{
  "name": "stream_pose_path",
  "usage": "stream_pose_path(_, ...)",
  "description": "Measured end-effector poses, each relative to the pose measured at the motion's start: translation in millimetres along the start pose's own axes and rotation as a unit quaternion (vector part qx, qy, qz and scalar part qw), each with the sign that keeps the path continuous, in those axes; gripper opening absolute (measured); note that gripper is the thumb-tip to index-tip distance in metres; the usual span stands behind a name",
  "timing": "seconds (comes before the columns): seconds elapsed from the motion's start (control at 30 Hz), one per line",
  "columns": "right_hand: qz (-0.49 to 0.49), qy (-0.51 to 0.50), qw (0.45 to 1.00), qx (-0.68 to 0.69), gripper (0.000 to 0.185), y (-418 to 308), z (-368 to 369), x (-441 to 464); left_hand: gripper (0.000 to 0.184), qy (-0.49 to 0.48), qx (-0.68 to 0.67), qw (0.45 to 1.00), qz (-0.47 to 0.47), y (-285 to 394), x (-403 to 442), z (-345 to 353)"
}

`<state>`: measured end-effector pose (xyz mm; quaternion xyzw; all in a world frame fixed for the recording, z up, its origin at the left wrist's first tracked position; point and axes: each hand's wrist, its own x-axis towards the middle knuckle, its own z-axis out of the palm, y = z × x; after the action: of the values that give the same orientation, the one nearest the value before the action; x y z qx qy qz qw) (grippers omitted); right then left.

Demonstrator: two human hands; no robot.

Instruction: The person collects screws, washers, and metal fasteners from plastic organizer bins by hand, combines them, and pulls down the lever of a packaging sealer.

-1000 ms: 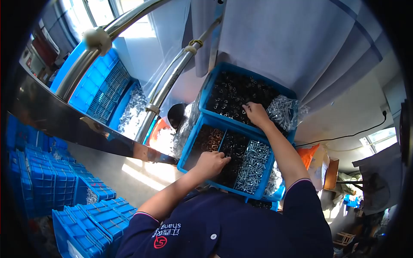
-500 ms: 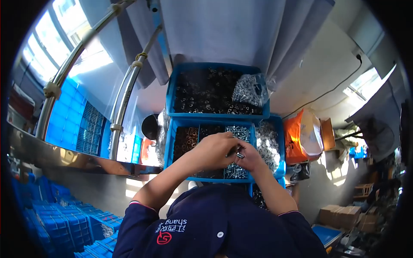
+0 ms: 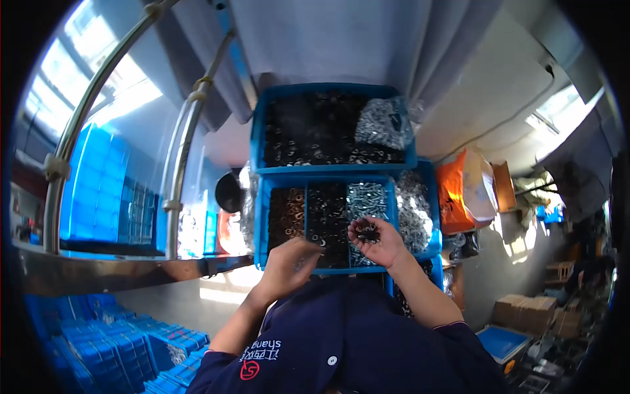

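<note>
My right hand (image 3: 382, 244) is cupped, palm up, over the front of the bolt compartment, with several small dark metal parts (image 3: 367, 233) in its palm. To the left, my left hand (image 3: 289, 266) hovers at the front edge of the divided blue bin (image 3: 261, 223), its fingers drawn together and slightly blurred. Whatever those fingers hold is too small to make out. Inside the bin, copper-coloured rings or nuts (image 3: 287, 210) fill the left compartment. Black nut-like parts (image 3: 326, 210) lie in the middle one, and silver bolts (image 3: 367, 199) in the right one.
Behind stands a larger blue bin (image 3: 257, 131) of dark parts with a clear bag of silver hardware (image 3: 382, 125) on it. Another bag of silver parts (image 3: 412, 207) and an orange sack (image 3: 453, 190) are at the right. A metal frame (image 3: 131, 276) runs along the left.
My hands have parted. The left one has moved left and toward my body, while the right stays over the bolts and has turned palm up, showing the small dark parts.
</note>
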<state>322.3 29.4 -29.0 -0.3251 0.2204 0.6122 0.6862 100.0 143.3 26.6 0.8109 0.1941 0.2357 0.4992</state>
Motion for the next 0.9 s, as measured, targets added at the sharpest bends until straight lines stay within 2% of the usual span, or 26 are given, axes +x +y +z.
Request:
stream_pose_path(0.03,0.003,-0.007,1.000,-0.023,0.021,2.3,12.7,2.5,0.012,0.021,-0.012,0.999,-0.039,-7.1,-18.0,-6.3)
stream_pose_path(0.1,0.013,-0.025,0.997,-0.071,0.023,9.2,45.2,11.5,0.010,0.061,0.014,0.998,-0.023,-26.3,-51.2,-14.4)
stream_pose_path(0.27,0.029,-0.170,0.945,-0.276,0.033,51.1,132.5,81.1,0.010,0.142,0.067,0.979,-0.132,-37.0,-103.6,-21.9)
stream_pose_path(0.3,0.022,-0.196,0.929,-0.312,0.034,65.9,146.6,104.7,0.012,0.154,0.077,0.975,-0.138,-46.6,-112.0,-20.1)
stream_pose_path(0.33,-0.011,-0.201,0.910,-0.363,0.035,85.2,164.2,122.8,0.022,0.170,0.084,0.972,-0.138,-57.7,-119.2,-17.6)
stream_pose_path(0.37,-0.078,-0.249,0.864,-0.430,0.038,105.5,173.7,152.3,0.031,0.183,0.090,0.969,-0.138,-64.3,-123.4,-16.2)
stream_pose_path(0.4,-0.196,-0.246,0.780,-0.541,0.041,128.2,189.5,167.9,0.040,0.165,0.164,0.957,-0.176,-62.6,-121.9,-17.4)
stream_pose_path(0.43,-0.254,-0.208,0.670,-0.666,0.050,142.0,206.8,171.2,0.049,0.143,0.236,0.937,-0.212,-59.8,-117.8,-19.1)
stream_pose_path(0.47,-0.359,-0.235,0.584,-0.689,0.051,157.6,212.1,188.6,0.058,0.118,0.307,0.912,-0.246,-58.7,-115.5,-21.3)
stream_pose_path(0.5,-0.347,-0.270,0.575,-0.690,0.045,165.6,220.0,190.3,0.063,0.107,0.323,0.902,-0.266,-62.9,-115.5,-22.7)
stream_pose_path(0.57,-0.404,-0.347,0.591,-0.605,0.041,176.0,221.1,186.7,0.075,0.082,0.355,0.881,-0.303,-79.1,-115.4,-24.2)
stream_pose_path(0.6,-0.406,-0.357,0.595,-0.595,0.040,167.2,228.4,161.0,0.079,0.089,0.365,0.882,-0.284,-84.6,-116.1,-25.1)
stream_pose_path(0.67,-0.414,-0.338,0.590,-0.605,0.035,133.6,237.4,99.3,0.080,0.027,0.364,0.866,-0.341,-96.4,-115.5,-26.6)
stream_pose_path(0.7,-0.409,-0.353,0.637,-0.550,0.030,118.3,232.7,84.2,0.080,-0.008,0.364,0.857,-0.364,-103.4,-114.4,-26.7)
stream_pose_path(0.73,-0.418,-0.345,0.642,-0.542,0.028,98.1,225.5,69.5,0.081,-0.011,0.350,0.865,-0.360,-112.6,-114.8,-25.5)
stream_pose_path(0.77,-0.429,-0.337,0.647,-0.534,0.026,75.3,215.9,55.3,0.080,0.043,0.362,0.884,-0.293,-136.8,-124.7,-17.9)
stream_pose_path(0.83,-0.434,-0.267,0.653,-0.560,0.022,30.8,190.4,28.5,0.080,0.065,0.366,0.892,-0.258,-138.7,-123.2,-17.8)
stream_pose_path(0.87,-0.444,-0.209,0.627,-0.605,0.020,10.2,173.4,18.8,0.080,0.080,0.372,0.896,-0.230,-139.6,-122.8,-17.8)
stream_pose_path(0.9,-0.450,-0.151,0.599,-0.645,0.018,-7.7,155.4,10.2,0.078,0.053,0.370,0.889,-0.266,-134.4,-120.6,-20.7)
